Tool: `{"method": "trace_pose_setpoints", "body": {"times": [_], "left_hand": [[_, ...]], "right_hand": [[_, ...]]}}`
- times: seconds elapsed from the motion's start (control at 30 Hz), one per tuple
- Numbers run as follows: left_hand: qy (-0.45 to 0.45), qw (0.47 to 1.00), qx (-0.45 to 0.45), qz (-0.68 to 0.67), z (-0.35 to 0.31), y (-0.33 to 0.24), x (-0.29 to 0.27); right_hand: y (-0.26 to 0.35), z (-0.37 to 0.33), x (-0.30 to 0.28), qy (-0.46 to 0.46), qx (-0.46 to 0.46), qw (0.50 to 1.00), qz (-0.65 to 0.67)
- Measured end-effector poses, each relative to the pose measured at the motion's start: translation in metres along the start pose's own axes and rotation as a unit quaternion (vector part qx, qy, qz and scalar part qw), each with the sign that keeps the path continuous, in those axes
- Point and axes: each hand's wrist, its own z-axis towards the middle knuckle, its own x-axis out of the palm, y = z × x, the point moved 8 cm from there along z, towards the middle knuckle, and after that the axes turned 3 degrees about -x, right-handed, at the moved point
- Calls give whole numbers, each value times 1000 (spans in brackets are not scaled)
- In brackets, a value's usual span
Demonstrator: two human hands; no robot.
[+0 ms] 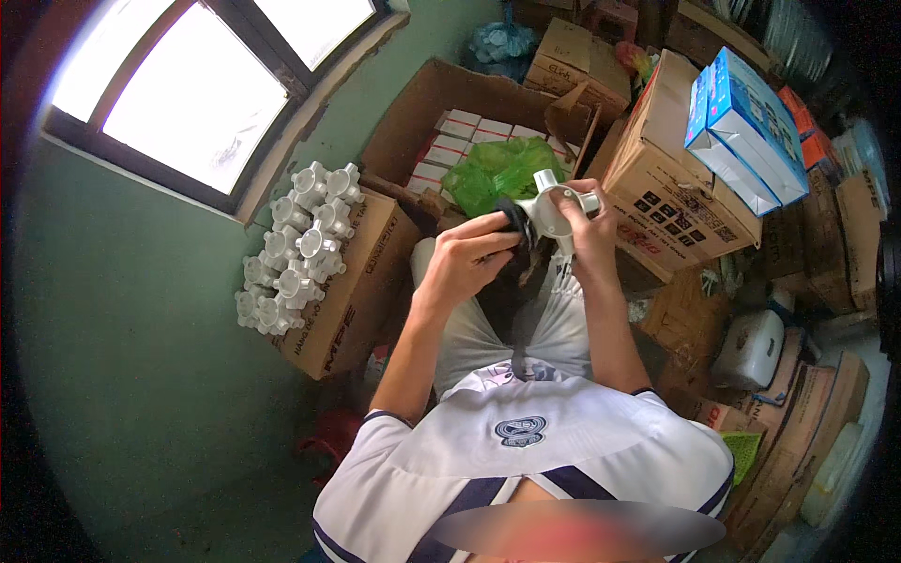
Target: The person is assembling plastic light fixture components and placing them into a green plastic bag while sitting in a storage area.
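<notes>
Above my lap, my right hand (593,235) grips a white round conduit junction box (552,212) with several short pipe spouts, thumb across its round face. Against its left side, my left hand (460,261) is closed on a black cloth (515,221). The cloth covers the spout there, and part of it hangs below the fingers. Over on the left, several similar white junction boxes (312,243) are piled on a cardboard box (352,291).
Ahead, an open carton (399,113) holds small white boxes (434,150) and a green plastic bag (493,176). To the right stands a larger carton (671,202) bearing blue-and-white boxes (751,131). Flattened cardboard (793,441) leans at the lower right. A window (202,94) is at the upper left.
</notes>
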Motion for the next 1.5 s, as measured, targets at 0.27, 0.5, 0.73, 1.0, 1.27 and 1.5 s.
{"method": "trace_pose_setpoints", "body": {"times": [0.27,0.5,0.73,1.0,1.27,1.5], "left_hand": [[-57,996,-11,-62,8,-3,-5],[34,997,-61,-19,7,9,3],[-5,999,12,-33,18,-17,12],[-66,996,-20,50,20,-8,-22],[38,999,-19,31,32,-21,3],[53,997,17,45,31,-30,17]], "right_hand": [[-19,3,-14,-36,97,993,52],[-18,-4,-6,1,88,995,43],[-15,-12,0,-4,122,990,68],[-12,0,-21,-43,50,993,102],[-2,-12,-3,8,52,998,36],[13,-13,4,32,-27,995,-88]]}}
